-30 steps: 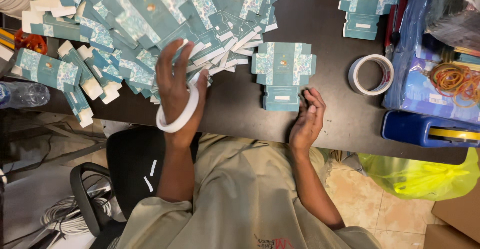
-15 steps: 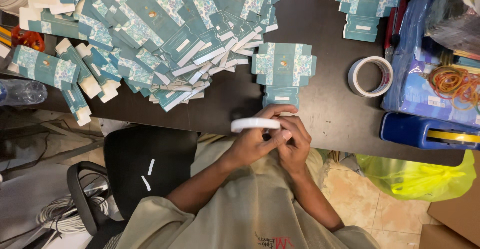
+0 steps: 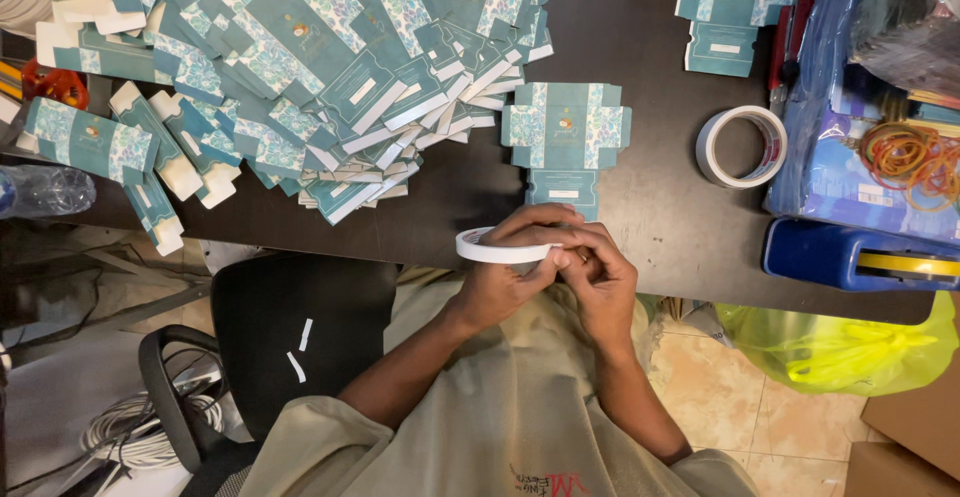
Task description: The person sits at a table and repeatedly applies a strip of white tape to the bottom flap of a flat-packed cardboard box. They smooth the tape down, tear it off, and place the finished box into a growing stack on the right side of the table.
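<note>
My left hand (image 3: 515,267) grips a thin white roll of tape (image 3: 490,249) at the near edge of the dark table (image 3: 660,207). My right hand (image 3: 598,272) presses against it, fingertips pinching at the roll's right side. Just beyond my hands lies one flat teal carton blank (image 3: 566,137) with a floral print. A big heap of the same flat teal blanks (image 3: 300,67) covers the table's left half.
A second, wider tape roll (image 3: 742,147) lies right of the single blank. Blue plastic packets with rubber bands (image 3: 905,157), a blue tape dispenser (image 3: 860,257) and a yellow bag (image 3: 850,342) sit at the right. More blanks (image 3: 735,2) lie at the back. A black chair (image 3: 290,337) is on my left.
My left hand lifted the white tape roll off the heap and brought it to the table's near edge. My right hand left the table and joined it on the roll.
</note>
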